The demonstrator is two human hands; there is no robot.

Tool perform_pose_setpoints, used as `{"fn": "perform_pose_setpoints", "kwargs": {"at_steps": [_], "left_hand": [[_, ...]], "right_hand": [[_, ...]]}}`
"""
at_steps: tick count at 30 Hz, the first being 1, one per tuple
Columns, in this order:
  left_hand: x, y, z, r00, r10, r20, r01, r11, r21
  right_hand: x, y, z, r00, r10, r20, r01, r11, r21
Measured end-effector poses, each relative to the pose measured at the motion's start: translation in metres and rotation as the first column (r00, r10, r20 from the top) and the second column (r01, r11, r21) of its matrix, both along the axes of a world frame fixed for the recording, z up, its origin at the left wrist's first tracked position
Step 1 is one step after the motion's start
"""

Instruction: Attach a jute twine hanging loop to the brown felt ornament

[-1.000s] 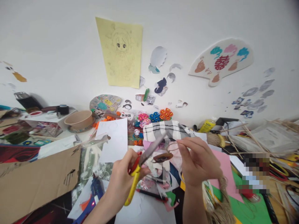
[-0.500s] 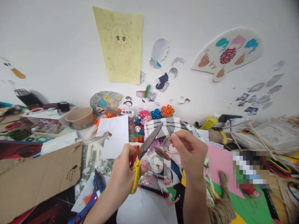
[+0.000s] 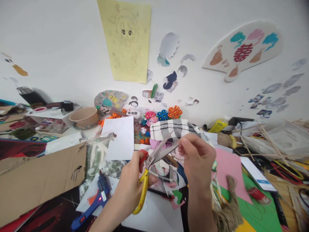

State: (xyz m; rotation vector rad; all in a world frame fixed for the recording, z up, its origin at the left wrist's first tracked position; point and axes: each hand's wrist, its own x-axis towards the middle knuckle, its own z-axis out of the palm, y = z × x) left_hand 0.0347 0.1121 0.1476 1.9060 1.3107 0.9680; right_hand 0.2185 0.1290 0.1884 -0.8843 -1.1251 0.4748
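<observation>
My left hand (image 3: pixel 132 180) is closed around the yellow and red handles of a pair of scissors (image 3: pixel 151 159). The blades stand apart and point up and to the right, with the lower tip by my right fingertips. My right hand (image 3: pixel 196 158) pinches a thin strand (image 3: pixel 177 158), which hangs in a loose curve and is hard to make out. Behind and below the blades lies a jumble of paper and plastic scraps (image 3: pixel 166 177), with a brown oval piece (image 3: pixel 170 160) among them. A black-and-white checked cloth (image 3: pixel 166 129) lies further back.
A blue glue gun (image 3: pixel 100 199) with a lit red light lies at left, near a cardboard sheet (image 3: pixel 43 174). Right of my hands are pink paper (image 3: pixel 228 170), a twine bundle (image 3: pixel 229 212) and a phone (image 3: pixel 258 174). Bright flowers (image 3: pixel 163 115) stand by the wall.
The scissor blades have gone from closed to spread, and their tips have come closer to my right fingertips. The right hand keeps its pinch. The view has shifted slightly.
</observation>
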Motion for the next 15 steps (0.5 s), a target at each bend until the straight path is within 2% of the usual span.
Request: {"fn": "perform_pose_setpoints", "kwargs": {"at_steps": [5,15], "left_hand": [[0.0014,0.0003,-0.0006,0.998,-0.044,0.037,0.044,0.999,0.001],[0.0023,-0.0005,0.0033,0.993,-0.057,0.103,0.066,0.994,-0.082]], "right_hand": [[-0.0003,0.0004,-0.0014,0.998,0.008,0.062,-0.011,0.999,0.051],[-0.0005,-0.0022,0.0020,0.992,0.084,0.092,-0.096,0.988,0.125]]}}
